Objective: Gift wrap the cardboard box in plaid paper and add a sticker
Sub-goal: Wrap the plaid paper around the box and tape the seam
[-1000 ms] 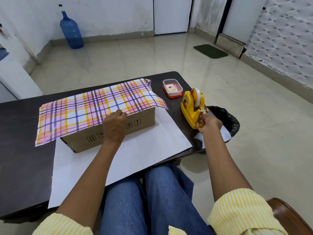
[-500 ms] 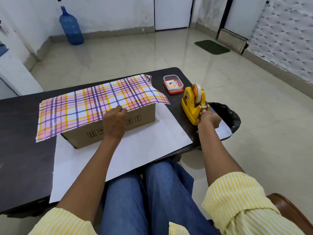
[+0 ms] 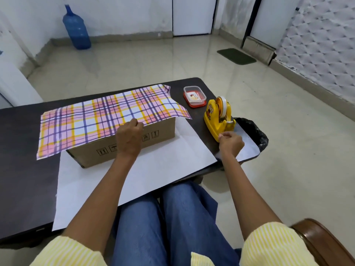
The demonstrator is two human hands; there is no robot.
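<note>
The box [image 3: 92, 157] sits on a white sheet [image 3: 153, 175] on the table [image 3: 23, 169], plaid paper [image 3: 92, 120] draped over its top, where the left hand [image 3: 128, 140] clamps the paper's edge with curled fingers, while the right hand [image 3: 231, 144] pinches just beside the dispenser [image 3: 215, 120], on what I cannot tell.
</note>
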